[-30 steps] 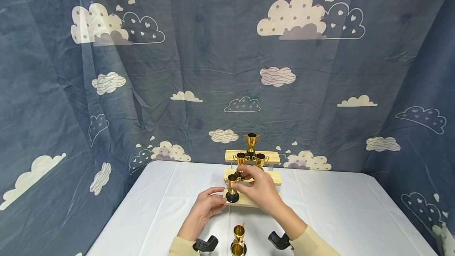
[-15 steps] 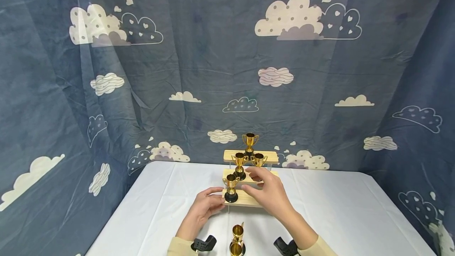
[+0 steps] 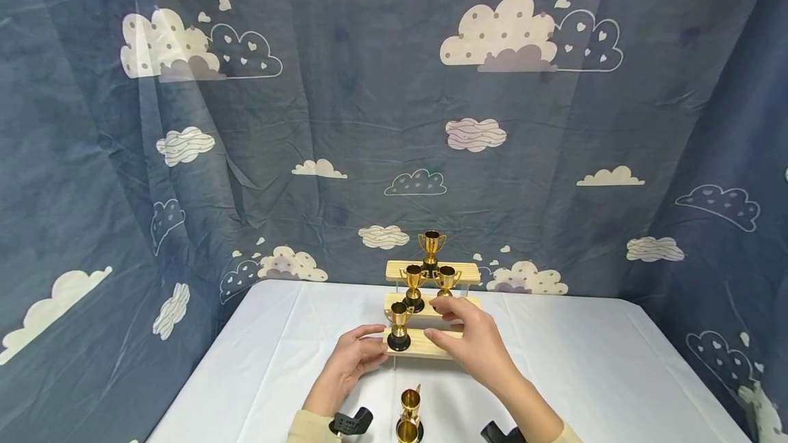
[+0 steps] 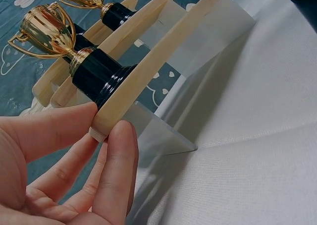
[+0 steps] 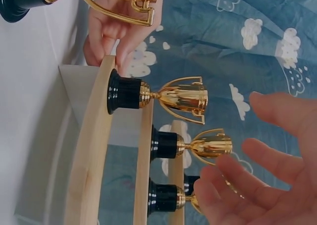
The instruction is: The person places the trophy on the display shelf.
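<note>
My left hand pinches the left end of the lowest wooden board of a three-tier display stand, thumb and fingertips on either side of it in the left wrist view. Right beside that thumb, a small gold trophy cup with a black base stands upright on the lowest tier. My right hand hovers over the right part of the stand, its fingers loosely bent and holding nothing. On the middle tier are two more trophies, one on the left and one on the right, partly covered by the right hand. Another trophy tops the stand.
On the white tablecloth in front of the stand are two more gold trophies, a farther one and a nearer one at the bottom edge. A blue cloud-print curtain hangs behind and at both sides.
My right hand has let go of the trophy on the lowest tier and drawn back to the right. That trophy now stands by itself. The left hand keeps its hold on the board.
</note>
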`<state>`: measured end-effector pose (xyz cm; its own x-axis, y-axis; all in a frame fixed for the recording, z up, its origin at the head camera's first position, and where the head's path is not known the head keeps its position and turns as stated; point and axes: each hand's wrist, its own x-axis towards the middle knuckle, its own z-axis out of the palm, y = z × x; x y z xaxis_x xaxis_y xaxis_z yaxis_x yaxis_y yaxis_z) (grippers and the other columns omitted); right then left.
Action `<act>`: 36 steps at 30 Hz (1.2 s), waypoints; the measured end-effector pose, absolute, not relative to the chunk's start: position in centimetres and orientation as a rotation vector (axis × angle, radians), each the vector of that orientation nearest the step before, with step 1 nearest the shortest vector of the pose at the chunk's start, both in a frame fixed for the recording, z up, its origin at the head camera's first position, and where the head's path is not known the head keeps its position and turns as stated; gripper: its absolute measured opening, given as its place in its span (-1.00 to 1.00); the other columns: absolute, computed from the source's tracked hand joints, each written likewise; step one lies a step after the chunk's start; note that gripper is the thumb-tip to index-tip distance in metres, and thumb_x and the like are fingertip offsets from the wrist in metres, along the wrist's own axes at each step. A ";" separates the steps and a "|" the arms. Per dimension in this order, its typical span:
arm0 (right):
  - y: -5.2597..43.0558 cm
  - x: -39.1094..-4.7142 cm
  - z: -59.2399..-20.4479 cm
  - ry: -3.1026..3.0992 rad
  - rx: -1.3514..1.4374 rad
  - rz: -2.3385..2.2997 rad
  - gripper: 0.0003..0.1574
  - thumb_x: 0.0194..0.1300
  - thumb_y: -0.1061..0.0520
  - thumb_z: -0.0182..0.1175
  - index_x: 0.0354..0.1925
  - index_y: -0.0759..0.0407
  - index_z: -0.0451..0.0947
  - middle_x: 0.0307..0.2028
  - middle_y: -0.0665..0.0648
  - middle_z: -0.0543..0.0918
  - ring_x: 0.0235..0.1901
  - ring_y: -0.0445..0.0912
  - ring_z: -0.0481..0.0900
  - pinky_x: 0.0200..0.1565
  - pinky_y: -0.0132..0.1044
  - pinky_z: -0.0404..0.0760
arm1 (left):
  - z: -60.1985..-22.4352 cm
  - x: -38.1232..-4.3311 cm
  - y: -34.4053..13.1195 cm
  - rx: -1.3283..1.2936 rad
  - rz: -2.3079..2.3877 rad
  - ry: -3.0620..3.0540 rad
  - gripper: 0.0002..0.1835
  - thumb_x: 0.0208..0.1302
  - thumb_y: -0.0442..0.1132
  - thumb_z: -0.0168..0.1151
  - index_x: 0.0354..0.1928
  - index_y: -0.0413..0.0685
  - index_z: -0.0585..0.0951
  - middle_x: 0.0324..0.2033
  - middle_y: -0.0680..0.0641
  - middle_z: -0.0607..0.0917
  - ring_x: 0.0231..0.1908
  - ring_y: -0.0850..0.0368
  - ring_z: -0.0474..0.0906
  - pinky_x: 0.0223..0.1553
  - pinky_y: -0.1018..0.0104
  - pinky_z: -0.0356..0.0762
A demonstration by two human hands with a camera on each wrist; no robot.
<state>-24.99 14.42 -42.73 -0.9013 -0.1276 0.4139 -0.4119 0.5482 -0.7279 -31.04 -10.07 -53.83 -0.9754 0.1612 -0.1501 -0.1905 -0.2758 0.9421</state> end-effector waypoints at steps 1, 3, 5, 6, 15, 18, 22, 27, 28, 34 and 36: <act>14.5 -24.8 -42.7 -2.478 0.446 1.285 -0.43 0.08 0.06 0.56 0.08 -0.18 0.63 -0.06 -0.10 0.66 -0.08 -0.13 0.61 0.00 -0.15 0.68 | -53.9 -31.0 -10.0 -0.043 2.347 1.739 -0.42 0.08 -0.54 0.32 0.22 -0.41 0.52 -0.30 -0.16 0.70 -0.37 0.14 0.68 -0.17 0.23 0.72; 14.6 -24.6 -42.7 -2.478 0.456 1.293 -0.44 0.09 0.06 0.55 0.07 -0.21 0.63 -0.07 -0.15 0.65 -0.09 -0.17 0.60 0.01 -0.16 0.68 | -53.8 -31.0 -10.0 -0.047 2.344 1.741 -0.42 0.08 -0.54 0.32 0.22 -0.41 0.51 -0.31 -0.16 0.71 -0.37 0.14 0.68 -0.17 0.23 0.72; 14.6 -24.3 -42.7 -2.478 0.480 1.303 -0.44 0.09 0.06 0.55 0.07 -0.23 0.63 -0.08 -0.18 0.65 -0.10 -0.20 0.60 0.01 -0.17 0.68 | -53.8 -30.9 -10.0 -0.051 2.344 1.743 -0.42 0.08 -0.53 0.32 0.22 -0.40 0.51 -0.30 -0.16 0.71 -0.37 0.14 0.68 -0.17 0.24 0.72; 14.7 -24.2 -42.7 -2.476 0.498 1.312 -0.45 0.10 0.06 0.54 0.07 -0.24 0.63 -0.08 -0.19 0.65 -0.10 -0.19 0.61 0.01 -0.16 0.68 | -53.8 -30.9 -10.0 -0.050 2.347 1.742 -0.42 0.08 -0.54 0.32 0.22 -0.40 0.51 -0.30 -0.15 0.72 -0.37 0.14 0.68 -0.17 0.23 0.72; 15.4 -23.6 -43.2 -2.501 0.631 1.445 -0.49 0.15 0.08 0.50 0.06 -0.24 0.63 -0.04 -0.24 0.65 -0.04 -0.15 0.63 0.07 -0.06 0.65 | -53.7 -30.9 -10.0 0.002 2.375 1.699 -0.40 0.09 -0.56 0.31 0.25 -0.45 0.47 -0.30 -0.16 0.70 -0.35 0.08 0.71 -0.16 0.20 0.73; 15.6 -23.4 -43.5 -2.521 0.715 1.483 -0.51 0.17 0.07 0.49 0.07 -0.20 0.63 -0.01 -0.23 0.65 -0.01 -0.17 0.62 0.08 -0.06 0.65 | -53.7 -30.9 -10.0 0.010 2.376 1.692 -0.39 0.08 -0.57 0.30 0.25 -0.46 0.46 -0.30 -0.17 0.71 -0.33 0.05 0.72 -0.15 0.19 0.73; 15.8 -23.3 -43.8 -2.564 0.849 1.483 -0.53 0.22 -0.03 0.45 0.10 -0.23 0.60 0.06 -0.18 0.64 0.03 -0.16 0.61 0.07 -0.15 0.65 | -53.6 -30.9 -10.0 0.001 2.371 1.691 -0.39 0.07 -0.57 0.31 0.24 -0.46 0.46 -0.29 -0.18 0.71 -0.33 0.04 0.72 -0.15 0.20 0.73; 15.9 -23.0 -44.0 -2.593 1.037 1.464 -0.49 0.24 0.00 0.43 0.16 -0.16 0.59 0.10 -0.06 0.65 0.09 -0.10 0.59 0.09 -0.17 0.65 | -53.5 -31.0 -9.9 -0.018 2.359 1.691 -0.39 0.07 -0.56 0.31 0.24 -0.44 0.47 -0.28 -0.17 0.71 -0.35 0.08 0.71 -0.18 0.22 0.73; 15.8 -23.0 -44.1 -2.598 1.071 1.459 -0.47 0.24 0.01 0.43 0.17 -0.16 0.59 0.09 -0.07 0.65 0.09 -0.10 0.59 0.09 -0.18 0.64 | -53.6 -31.0 -9.9 -0.019 2.356 1.693 -0.39 0.08 -0.56 0.31 0.25 -0.44 0.47 -0.28 -0.17 0.71 -0.35 0.09 0.71 -0.18 0.23 0.73; 15.3 -22.8 -44.7 -2.628 1.260 1.472 -0.44 0.25 0.11 0.42 0.21 -0.15 0.58 0.10 -0.08 0.65 0.08 -0.17 0.58 0.09 -0.19 0.63 | -53.8 -31.1 -10.0 -0.022 2.349 1.691 -0.39 0.09 -0.54 0.31 0.26 -0.42 0.47 -0.26 -0.15 0.74 -0.34 0.09 0.72 -0.20 0.25 0.73; 15.1 -22.7 -44.9 -2.638 1.309 1.490 -0.44 0.26 0.13 0.41 0.21 -0.12 0.58 0.10 -0.08 0.65 0.07 -0.18 0.59 0.08 -0.16 0.64 | -53.9 -31.0 -10.1 -0.020 2.351 1.693 -0.39 0.09 -0.53 0.32 0.26 -0.42 0.47 -0.27 -0.15 0.74 -0.34 0.10 0.71 -0.19 0.24 0.73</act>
<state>-22.73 15.09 -44.86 -0.6749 -0.7015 0.2291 -0.5584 0.2824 -0.7800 -31.01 -10.08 -53.85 -0.9703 0.1882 -0.1519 -0.2037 -0.2976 0.9327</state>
